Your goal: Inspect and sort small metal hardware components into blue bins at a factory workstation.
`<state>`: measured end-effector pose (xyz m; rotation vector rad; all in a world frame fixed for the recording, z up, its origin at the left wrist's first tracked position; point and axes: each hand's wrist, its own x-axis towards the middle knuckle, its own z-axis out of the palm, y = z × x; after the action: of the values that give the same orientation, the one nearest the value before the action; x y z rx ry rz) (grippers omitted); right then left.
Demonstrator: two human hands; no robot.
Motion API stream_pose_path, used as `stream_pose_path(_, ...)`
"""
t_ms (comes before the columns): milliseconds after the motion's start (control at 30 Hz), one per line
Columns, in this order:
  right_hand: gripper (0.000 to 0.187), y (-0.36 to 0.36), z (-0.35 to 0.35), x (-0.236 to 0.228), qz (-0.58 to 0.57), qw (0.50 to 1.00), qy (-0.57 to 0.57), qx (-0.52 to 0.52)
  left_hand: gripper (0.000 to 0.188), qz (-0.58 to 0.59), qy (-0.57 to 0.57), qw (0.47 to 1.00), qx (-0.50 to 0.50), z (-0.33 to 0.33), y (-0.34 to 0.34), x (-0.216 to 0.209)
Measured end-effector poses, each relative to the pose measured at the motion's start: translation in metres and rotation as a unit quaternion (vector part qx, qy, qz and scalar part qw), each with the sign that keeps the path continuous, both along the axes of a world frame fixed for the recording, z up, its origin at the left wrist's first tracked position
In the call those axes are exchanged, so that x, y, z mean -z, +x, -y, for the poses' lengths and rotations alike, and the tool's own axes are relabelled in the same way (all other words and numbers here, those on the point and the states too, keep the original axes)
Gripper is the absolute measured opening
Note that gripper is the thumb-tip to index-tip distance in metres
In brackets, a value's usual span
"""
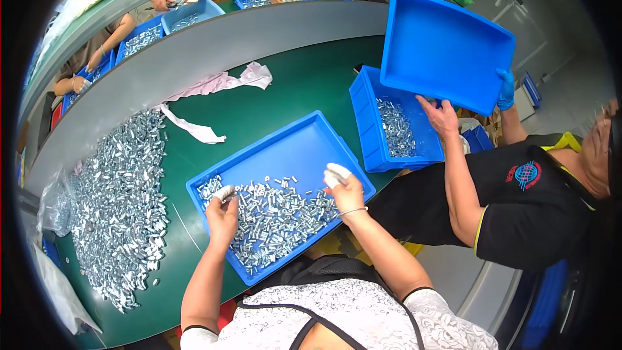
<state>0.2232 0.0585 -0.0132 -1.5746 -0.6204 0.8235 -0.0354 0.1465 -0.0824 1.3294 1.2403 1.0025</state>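
A blue tray (298, 139) lies tilted on the green table in front of me, holding many small shiny metal sleeves (278, 214), heaped mostly toward its near side. My left hand (223, 217) hangs over the tray's left side, fingers pinched together beside a small cluster of sleeves. At the right side, my right hand (346, 191) hovers over the sleeves with thumb and fingers drawn close. White coverings wrap some fingertips on both hands, and a bracelet circles my right wrist. What either pinch holds is too small to make out.
A large pile of metal pieces (123, 207) spreads over the table at left, beside a clear plastic bag (57, 204). Cloth strips (220, 83) lie behind the tray. At right, a co-worker (518, 201) holds an empty blue tray (447, 52) above a blue bin (366, 120) of metal pieces.
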Motion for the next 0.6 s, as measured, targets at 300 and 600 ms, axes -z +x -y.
stream_pose_path(300,0.054,0.038,-0.035,-0.019,-0.169,0.984,-0.049,0.033,0.065,0.069,0.017,0.995,0.069,-0.046,0.064,-0.050)
stream_pose_path(600,0.069,0.104,-0.074,-0.011,-0.215,0.956,0.071,0.187,0.092,0.071,-0.026,0.995,0.063,-0.122,0.144,-0.087)
